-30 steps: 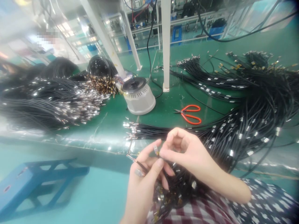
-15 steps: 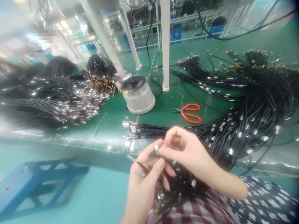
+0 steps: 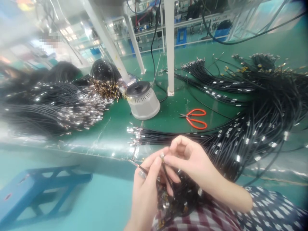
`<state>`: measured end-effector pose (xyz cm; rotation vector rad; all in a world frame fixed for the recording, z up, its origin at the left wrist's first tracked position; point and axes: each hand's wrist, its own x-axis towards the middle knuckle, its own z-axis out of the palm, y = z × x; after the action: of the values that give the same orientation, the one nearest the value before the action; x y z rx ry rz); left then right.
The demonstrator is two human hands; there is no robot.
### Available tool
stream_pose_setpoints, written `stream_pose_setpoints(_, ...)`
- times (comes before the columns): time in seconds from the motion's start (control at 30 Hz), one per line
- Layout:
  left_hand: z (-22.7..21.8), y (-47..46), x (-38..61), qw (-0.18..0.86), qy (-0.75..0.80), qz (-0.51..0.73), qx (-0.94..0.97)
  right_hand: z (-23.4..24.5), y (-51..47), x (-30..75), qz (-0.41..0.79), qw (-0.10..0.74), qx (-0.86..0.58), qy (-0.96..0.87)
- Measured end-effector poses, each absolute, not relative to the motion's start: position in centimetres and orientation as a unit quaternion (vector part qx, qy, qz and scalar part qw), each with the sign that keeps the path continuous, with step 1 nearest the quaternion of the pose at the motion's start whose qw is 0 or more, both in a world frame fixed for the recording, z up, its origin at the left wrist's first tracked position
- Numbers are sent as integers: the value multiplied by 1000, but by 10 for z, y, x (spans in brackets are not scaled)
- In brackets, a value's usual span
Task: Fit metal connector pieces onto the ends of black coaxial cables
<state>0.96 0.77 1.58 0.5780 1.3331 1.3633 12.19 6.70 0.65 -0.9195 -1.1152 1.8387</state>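
Observation:
My left hand (image 3: 149,183) is closed round a thin black cable (image 3: 139,165), whose bare pinkish tip sticks out to the left. A small silver piece lies against the base of its index finger. My right hand (image 3: 190,157) pinches with thumb and index finger at a small silver connector (image 3: 162,155) on the end of another black cable (image 3: 166,173), which runs down across the left fingers. The two hands meet fingertip to fingertip. Below them, more black cables with silver and brass ends (image 3: 183,195) lie on my lap.
Red-handled scissors (image 3: 196,118) lie on the green table (image 3: 117,123), right of a grey-white round device (image 3: 145,104) with a black top. Cable bundles lie left (image 3: 79,106) and right (image 3: 252,128). White posts (image 3: 169,48) stand behind. A blue stool (image 3: 21,186) is at lower left.
My left thumb has moved up beside the silver connector. The connector's cable now hangs downward across my left fingers. My right hand keeps its pinch, slightly lower in view.

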Motion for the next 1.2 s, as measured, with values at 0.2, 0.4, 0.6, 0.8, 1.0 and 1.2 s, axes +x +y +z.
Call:
stream_pose_setpoints(0.2,7,4,1,561,557,550,271,13,68,124,710,390,-379,-447)
stream_pose_setpoints(0.4,3,7,-4,581,540,568,220,14,68,124,737,388,-359,-420)
stream_pose_setpoints(0.6,3,5,-2,608,514,569,204,16,68,123,744,384,-372,-401)
stream_pose_setpoints(0.8,-3,2,0,610,506,574,205,17,71,122,721,374,-389,-435)
stream_pose_setpoints(1.0,-5,4,-4,626,496,556,230,9,76,120,772,357,-335,-404)
stream_pose_setpoints(1.2,-5,4,-3,629,491,559,224,7,73,120,722,385,-366,-442)
